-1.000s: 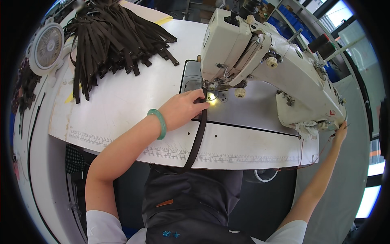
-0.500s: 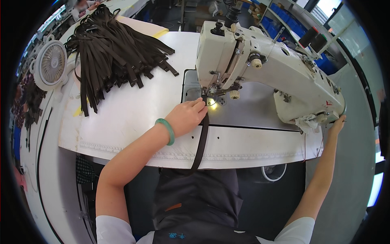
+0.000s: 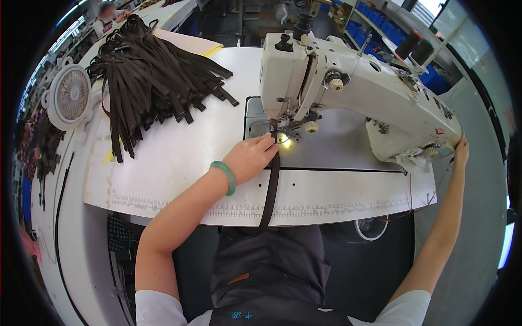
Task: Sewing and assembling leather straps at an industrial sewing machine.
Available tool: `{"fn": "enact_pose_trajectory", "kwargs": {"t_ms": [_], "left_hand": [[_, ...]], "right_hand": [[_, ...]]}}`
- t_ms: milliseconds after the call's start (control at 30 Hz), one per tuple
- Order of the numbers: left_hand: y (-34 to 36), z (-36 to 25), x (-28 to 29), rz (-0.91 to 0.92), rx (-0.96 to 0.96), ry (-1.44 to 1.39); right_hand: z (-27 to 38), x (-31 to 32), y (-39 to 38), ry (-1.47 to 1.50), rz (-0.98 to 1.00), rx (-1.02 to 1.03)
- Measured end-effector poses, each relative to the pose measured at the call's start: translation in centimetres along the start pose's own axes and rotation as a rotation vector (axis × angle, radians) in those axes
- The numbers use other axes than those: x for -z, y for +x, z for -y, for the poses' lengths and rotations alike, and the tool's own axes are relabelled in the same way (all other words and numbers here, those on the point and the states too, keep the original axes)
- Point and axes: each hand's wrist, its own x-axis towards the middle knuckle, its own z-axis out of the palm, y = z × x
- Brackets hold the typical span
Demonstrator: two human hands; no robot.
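Observation:
A dark brown strap (image 3: 270, 190) runs from under the needle of a white sewing machine (image 3: 348, 76) down over the table's front edge. With thumb and fingers closed, my left hand (image 3: 253, 156) pinches this strap just in front of the presser foot, beside a small lit lamp (image 3: 286, 144). A green bangle (image 3: 224, 177) circles my left wrist. At the machine's far right end, my right hand (image 3: 461, 151) is closed on the rim of the handwheel (image 3: 462, 132); its fingertips are partly hidden.
A large pile of dark straps (image 3: 157, 76) lies at the back left of the white table (image 3: 179, 168). Left of it stands a small white fan (image 3: 70, 96). Thread spools (image 3: 414, 46) stand behind the machine. Another person (image 3: 106, 19) sits far off at the upper left.
My right hand has moved upward along the handwheel at the machine's end. My left hand stays on the strap by the needle. The whole view has shifted slightly.

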Motion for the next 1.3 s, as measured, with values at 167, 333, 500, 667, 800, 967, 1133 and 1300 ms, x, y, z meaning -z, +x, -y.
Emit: {"fn": "enact_pose_trajectory", "kwargs": {"t_ms": [167, 333, 500, 667, 800, 967, 1133, 1300], "left_hand": [[-0.2, 0.4, -0.7, -0.051, -0.011, -0.032], [0.2, 0.1, -0.6, -0.024, 0.027, -0.029], [-0.1, 0.4, -1.2, -0.027, 0.024, -0.052], [0.0, 0.4, -0.7, 0.006, 0.054, -0.054], [0.0, 0.4, -0.7, -0.007, 0.058, -0.039], [0.2, 0.6, -0.7, -0.004, 0.054, -0.052], [0.3, 0.9, -0.2, -0.066, 0.048, -0.172], [-0.3, 2.4, -0.8, -0.041, 0.003, -0.208]], "right_hand": [[2.8, 3.5, 0.6, -0.027, 0.064, -0.026], [-2.0, 0.5, -5.5, 0.540, 0.001, -0.174], [1.7, -0.8, -9.6, 0.545, -0.184, -0.158], [12.9, 2.3, -18.1, 0.630, -0.434, 0.123], [18.1, 4.0, -32.5, 0.691, -0.039, 0.206], [19.7, 3.5, -49.9, 0.648, 1.052, 0.635], [22.2, -0.4, -57.2, 1.171, 1.498, -0.229], [21.7, 1.2, -54.7, 1.257, 1.753, -0.388]]}}
